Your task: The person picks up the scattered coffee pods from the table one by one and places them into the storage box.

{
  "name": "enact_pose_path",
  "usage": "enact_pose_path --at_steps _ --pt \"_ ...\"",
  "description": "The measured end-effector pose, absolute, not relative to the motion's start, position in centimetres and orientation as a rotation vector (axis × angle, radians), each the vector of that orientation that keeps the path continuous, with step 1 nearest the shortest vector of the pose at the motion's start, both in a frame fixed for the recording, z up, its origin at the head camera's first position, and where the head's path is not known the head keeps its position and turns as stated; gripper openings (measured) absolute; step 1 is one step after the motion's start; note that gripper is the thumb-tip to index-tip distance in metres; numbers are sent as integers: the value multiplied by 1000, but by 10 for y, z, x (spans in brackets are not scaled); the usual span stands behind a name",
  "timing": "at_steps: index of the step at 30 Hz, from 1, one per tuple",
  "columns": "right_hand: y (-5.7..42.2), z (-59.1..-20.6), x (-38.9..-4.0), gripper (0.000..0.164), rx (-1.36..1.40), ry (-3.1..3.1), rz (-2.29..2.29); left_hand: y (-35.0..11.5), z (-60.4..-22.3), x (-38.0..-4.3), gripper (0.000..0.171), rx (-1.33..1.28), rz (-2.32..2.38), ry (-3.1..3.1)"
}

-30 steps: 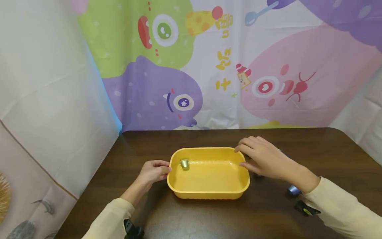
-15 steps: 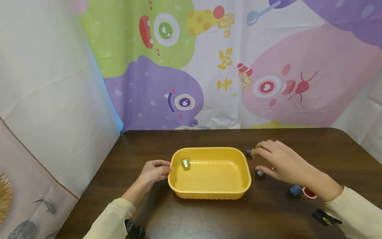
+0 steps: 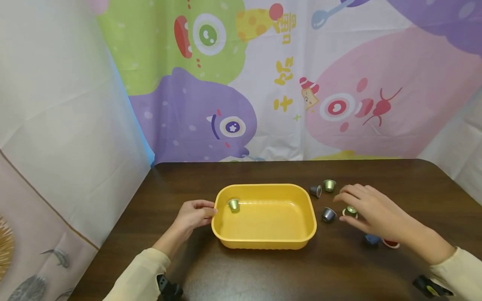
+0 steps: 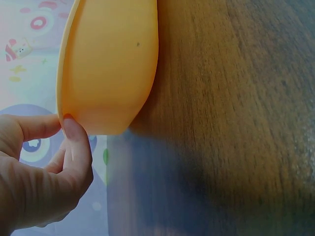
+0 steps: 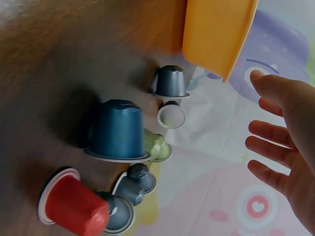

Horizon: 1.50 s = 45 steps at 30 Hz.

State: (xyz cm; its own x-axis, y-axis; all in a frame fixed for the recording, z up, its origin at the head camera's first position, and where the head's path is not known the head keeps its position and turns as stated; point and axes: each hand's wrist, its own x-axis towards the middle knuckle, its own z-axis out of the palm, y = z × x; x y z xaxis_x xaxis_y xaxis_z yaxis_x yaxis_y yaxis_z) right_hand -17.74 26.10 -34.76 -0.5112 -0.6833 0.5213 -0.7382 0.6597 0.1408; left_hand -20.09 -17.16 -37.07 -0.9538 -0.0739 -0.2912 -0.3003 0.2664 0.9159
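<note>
The right hand (image 3: 380, 213) is the nearer one to the loose capsules, poised above the counter (image 3: 263, 271) with its fingers parted and nothing between them. Taking twelve as straight away from the person, a green capsule (image 3: 351, 210) shows in the gap between thumb and forefinger, apart from both in the right wrist view. From those fingertips, a dark capsule (image 3: 329, 215) lies close by at nine o'clock, a grey capsule (image 3: 314, 191) on its side at ten, rim toward three, and a second green capsule (image 3: 329, 186) at eleven. A blue capsule (image 3: 372, 239) and a red capsule (image 5: 81, 204) sit toward four.

The yellow tray (image 3: 263, 243) lies at nine o'clock from these fingers, its long axis running nine to three. The left hand (image 3: 193, 215) pinches its nine o'clock rim; inside, near ten, is a pale green capsule (image 3: 234, 205).
</note>
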Motion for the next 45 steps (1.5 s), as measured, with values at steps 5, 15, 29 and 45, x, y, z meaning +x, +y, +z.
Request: enact_pose_path --at_steps 5,15,29,45 --pt "266 -353 -173 56 1082 -2352 127 -172 -371 -200 28 -342 1764 2343" --pt "269 -367 -174 53 1101 -2375 152 -171 -371 -200 28 -341 1770 2343" --pt "258 -383 -184 42 1096 -2477 134 -171 -370 -199 28 -341 1769 2351" --pt "242 -393 -197 39 1134 -2552 87 -170 -370 -198 27 -338 1772 2362"
